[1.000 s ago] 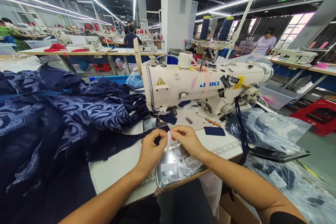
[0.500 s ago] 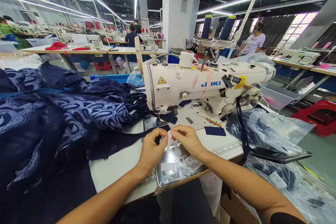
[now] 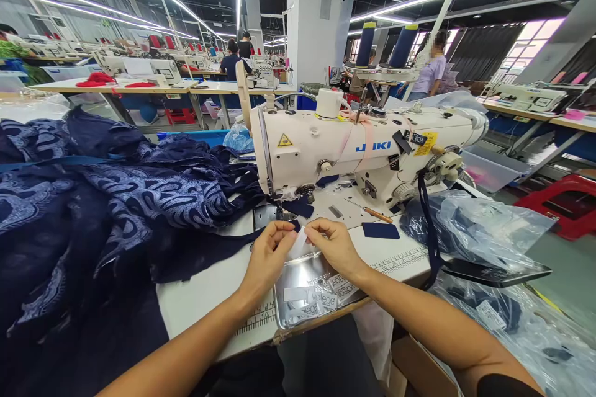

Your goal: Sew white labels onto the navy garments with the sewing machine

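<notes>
A small white fabric label (image 3: 299, 240) is stretched between my two hands above the table's front edge. My left hand (image 3: 266, 255) pinches at its left side with thumb and forefinger, and my right hand (image 3: 339, 249) pinches its upper right corner. Below them lies a shiny metal plate (image 3: 305, 272) with several white labels (image 3: 323, 299) printed "valege" scattered on it. Just behind my hands stands a white sewing machine (image 3: 298, 142), its needle area close to my left fingers. Dark navy fabric (image 3: 205, 254) reaches from the left up to the needle area.
Patterned navy garments (image 3: 153, 192) are heaped on the left. A wooden-handled pointed tool (image 3: 377, 215) and a navy fabric piece (image 3: 380, 231) lie right of my hands. Plastic-wrapped bundles (image 3: 479, 223) sit at the right, near a red stool (image 3: 559, 205). A person (image 3: 431, 77) stands beyond the machine.
The label has turned from hanging upright to a slanted, flatter position between my fingers. My hands have stayed almost in place. The person at the back right has turned and shifted left.
</notes>
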`<control>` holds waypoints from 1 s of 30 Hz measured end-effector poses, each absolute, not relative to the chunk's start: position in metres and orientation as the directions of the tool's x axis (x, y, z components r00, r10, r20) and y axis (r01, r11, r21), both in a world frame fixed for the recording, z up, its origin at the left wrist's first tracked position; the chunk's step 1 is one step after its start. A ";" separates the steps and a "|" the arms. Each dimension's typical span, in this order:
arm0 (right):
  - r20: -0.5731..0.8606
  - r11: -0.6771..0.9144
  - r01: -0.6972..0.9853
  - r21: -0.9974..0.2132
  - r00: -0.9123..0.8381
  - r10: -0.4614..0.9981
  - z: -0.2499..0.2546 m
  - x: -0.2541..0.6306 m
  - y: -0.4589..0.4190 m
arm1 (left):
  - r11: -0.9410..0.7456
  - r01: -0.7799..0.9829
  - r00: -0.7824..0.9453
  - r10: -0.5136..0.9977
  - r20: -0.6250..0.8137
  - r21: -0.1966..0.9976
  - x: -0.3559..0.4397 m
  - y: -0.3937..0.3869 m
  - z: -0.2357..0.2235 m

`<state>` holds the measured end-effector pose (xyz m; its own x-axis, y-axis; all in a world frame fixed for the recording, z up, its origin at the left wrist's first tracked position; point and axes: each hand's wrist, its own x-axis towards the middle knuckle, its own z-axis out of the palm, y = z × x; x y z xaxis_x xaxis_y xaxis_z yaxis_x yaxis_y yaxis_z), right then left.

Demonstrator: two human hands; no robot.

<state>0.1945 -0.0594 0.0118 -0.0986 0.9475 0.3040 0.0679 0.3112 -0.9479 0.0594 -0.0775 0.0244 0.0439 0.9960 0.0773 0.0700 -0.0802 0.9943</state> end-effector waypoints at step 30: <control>0.162 0.154 -0.112 -0.982 -0.069 0.984 0.010 0.195 -0.054 | 0.178 -0.063 0.270 0.950 -0.155 0.982 0.052 -0.073 0.028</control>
